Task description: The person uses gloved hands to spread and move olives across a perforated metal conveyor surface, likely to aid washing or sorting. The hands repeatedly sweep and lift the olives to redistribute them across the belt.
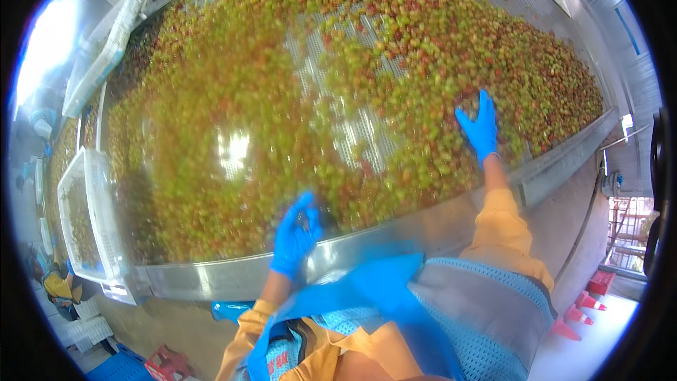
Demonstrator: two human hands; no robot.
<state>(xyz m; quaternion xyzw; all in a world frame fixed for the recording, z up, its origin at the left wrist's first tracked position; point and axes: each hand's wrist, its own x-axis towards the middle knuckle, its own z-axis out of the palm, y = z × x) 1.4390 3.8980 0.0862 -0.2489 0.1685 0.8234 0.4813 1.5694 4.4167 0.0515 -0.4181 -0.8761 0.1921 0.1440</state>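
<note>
Small green and red fruits (433, 132) cover a perforated metal sorting table (312, 58); their exact kind is unclear. My left hand (297, 233), in a blue glove, is over the table's near rim with its fingers curled; whether a fruit is between the fingertips cannot be told. My right hand (480, 124), also in a blue glove, reaches over the fruit at the right, fingers spread, with nothing held in it. Much of the fruit left of centre is blurred.
A white plastic crate (98, 217) holding fruit stands at the table's left end, with another white crate (108, 53) behind it. A co-worker (61, 283) is at far left. Red crates (168, 362) and traffic cones (579, 317) are on the floor. The metal rim (211, 278) runs before me.
</note>
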